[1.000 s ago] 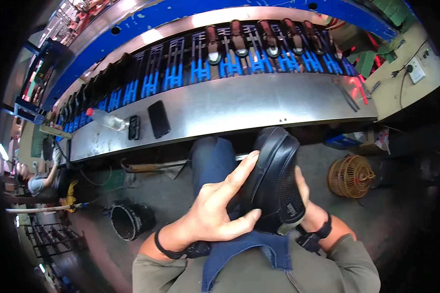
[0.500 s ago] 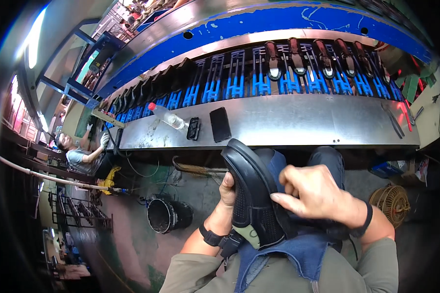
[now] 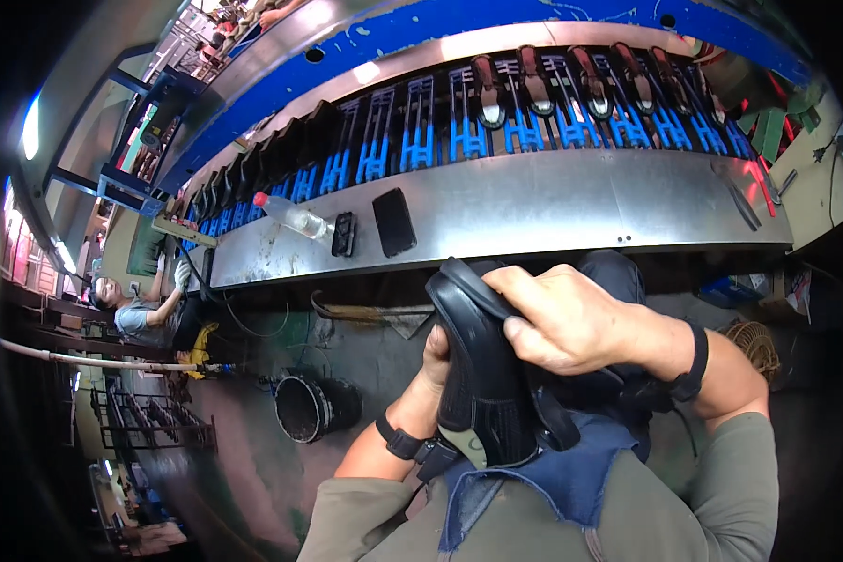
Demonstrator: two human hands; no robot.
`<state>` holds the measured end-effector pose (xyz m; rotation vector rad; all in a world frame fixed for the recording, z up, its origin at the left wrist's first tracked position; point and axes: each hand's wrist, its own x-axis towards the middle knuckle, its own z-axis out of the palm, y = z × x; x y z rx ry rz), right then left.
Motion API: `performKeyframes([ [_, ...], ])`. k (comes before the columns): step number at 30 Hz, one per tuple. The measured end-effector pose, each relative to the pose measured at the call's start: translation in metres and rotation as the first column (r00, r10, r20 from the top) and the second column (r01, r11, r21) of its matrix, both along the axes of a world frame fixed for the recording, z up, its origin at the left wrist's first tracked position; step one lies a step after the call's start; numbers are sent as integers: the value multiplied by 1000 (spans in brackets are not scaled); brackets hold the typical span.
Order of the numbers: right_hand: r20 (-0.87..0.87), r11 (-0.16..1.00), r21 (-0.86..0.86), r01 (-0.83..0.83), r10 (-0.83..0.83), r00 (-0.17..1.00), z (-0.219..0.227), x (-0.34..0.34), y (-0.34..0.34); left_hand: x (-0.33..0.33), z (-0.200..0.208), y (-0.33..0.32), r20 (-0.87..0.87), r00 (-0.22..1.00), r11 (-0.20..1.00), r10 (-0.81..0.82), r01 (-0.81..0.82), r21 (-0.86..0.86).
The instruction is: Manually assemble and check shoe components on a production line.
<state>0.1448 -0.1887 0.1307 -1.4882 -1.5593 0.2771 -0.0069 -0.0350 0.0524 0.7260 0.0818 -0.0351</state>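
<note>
My left hand (image 3: pixel 435 358) is closed round the near-left side of a black shoe (image 3: pixel 478 375), its thumb lying along the side; its other fingers are hidden behind. The shoe points away from me, toe up, above my lap, with a pale green patch at its heel. Along its right side runs a black sole (image 3: pixel 554 423), whose heel end stands out from the upper. My right hand (image 3: pixel 571 323) pinches the sole's edge close to the toe, index finger stretched over it and thumb beneath.
Beyond my knees runs a metal bench (image 3: pixel 515 206) with a phone (image 3: pixel 394 223), a small black case (image 3: pixel 344 234), a plastic bottle (image 3: pixel 295 216) and pliers (image 3: pixel 738 199). Behind it, blue racks (image 3: pixel 420 140) carry several shoes (image 3: pixel 536 84). A black bucket (image 3: pixel 304 409) stands left; a person (image 3: pixel 140 314) sits farther left.
My right hand has moved up and left from the shoe's middle to the toe and taken hold of the sole's edge. The sole's heel end now sticks out more. The view has shifted slightly.
</note>
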Motion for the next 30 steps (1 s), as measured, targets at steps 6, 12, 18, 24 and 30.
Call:
performKeyframes([
  [6,152,926,-167,339,-315,937,-22,-53,-7,-1,-28,-6,-163,973,974,164,-186,-132],
  [12,288,910,-285,301,-218,932,-62,-92,-81,27,-46,10,-396,911,986,115,-152,-62],
  [18,425,978,208,-10,-81,901,-41,-39,-47,49,9,2,-411,901,990,134,-104,96],
  [24,-262,923,-136,360,-384,885,-30,-13,-23,4,-40,24,95,955,426,281,-213,879],
  [30,-803,812,-538,229,-576,156,-144,57,9,112,-58,21,-346,915,934,209,-82,347],
])
